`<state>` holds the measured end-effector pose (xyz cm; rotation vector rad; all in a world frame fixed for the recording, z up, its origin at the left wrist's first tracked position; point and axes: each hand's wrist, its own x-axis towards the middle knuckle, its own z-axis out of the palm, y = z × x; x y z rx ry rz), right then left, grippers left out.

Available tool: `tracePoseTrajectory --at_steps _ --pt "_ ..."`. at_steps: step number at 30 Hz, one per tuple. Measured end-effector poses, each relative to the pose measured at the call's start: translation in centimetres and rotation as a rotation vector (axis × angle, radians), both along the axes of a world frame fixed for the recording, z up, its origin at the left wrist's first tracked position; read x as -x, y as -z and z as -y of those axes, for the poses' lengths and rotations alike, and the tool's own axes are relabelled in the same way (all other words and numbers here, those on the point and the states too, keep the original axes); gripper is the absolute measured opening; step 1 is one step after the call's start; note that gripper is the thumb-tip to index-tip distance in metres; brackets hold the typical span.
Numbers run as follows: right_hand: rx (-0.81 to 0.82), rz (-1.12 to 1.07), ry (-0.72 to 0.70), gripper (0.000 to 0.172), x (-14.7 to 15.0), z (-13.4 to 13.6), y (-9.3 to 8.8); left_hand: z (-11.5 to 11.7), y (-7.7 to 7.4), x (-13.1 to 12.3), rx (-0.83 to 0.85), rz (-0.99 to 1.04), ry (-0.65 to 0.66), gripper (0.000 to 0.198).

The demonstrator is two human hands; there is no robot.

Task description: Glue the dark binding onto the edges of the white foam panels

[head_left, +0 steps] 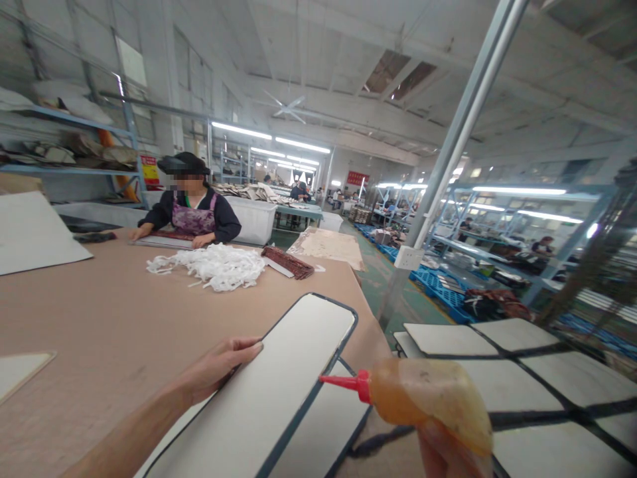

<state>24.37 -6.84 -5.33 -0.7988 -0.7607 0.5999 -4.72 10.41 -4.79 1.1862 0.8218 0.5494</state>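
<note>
My left hand grips the left edge of a long cream panel with a dark border and rounded corners, thumb on top. In my right hand is a squeeze bottle of amber liquid, probably glue, lying sideways. Its red nozzle points left, the tip at the panel's right dark edge; whether it touches I cannot tell. Beneath that panel lies another bordered panel. Most of my right hand is hidden behind the bottle and below the frame.
Several cream panels with dark borders lie at the right. White strips are heaped on the brown table, beside a reddish-brown bundle. Across the table a co-worker handles a flat piece. A metal post rises beyond the table's right edge.
</note>
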Motion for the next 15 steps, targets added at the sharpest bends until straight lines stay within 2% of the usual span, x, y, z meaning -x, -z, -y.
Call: tracePoseTrajectory --at_steps 4,8,13,15 --pt "-0.029 -0.052 -0.024 0.056 0.3 0.1 0.4 -0.2 0.1 -0.3 0.01 0.017 0.013 0.047" --pt "0.014 0.014 -0.046 0.056 0.5 0.3 0.8 -0.2 0.2 -0.5 0.024 0.028 -0.007 0.044" --pt "0.124 0.099 0.163 0.049 -0.9 0.5 3.2 -0.4 0.0 -0.8 0.043 0.031 -0.028 0.045" --pt "0.132 0.114 0.186 0.047 -1.4 0.7 4.1 -0.5 0.0 -1.0 0.054 0.039 -0.035 0.046"
